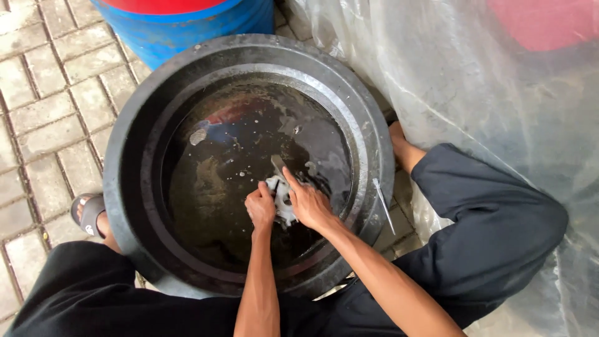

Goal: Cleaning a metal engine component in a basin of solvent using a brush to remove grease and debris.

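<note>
Pale whitish piece [284, 201] – half-submerged (shape unclear) – in black basin [249, 62].

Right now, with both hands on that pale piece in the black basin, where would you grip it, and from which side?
Grip the pale piece by its two long edges, from the near side, as the left hand and right hand do. It lies low in the water of the black basin, lengthwise away from the person, so its flanks are open. What the piece is cannot be told.

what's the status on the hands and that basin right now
Left hand and right hand both gripping a pale object in the water. Black basin between the knees. Thin knife resting on rim, clear of hands.
</note>
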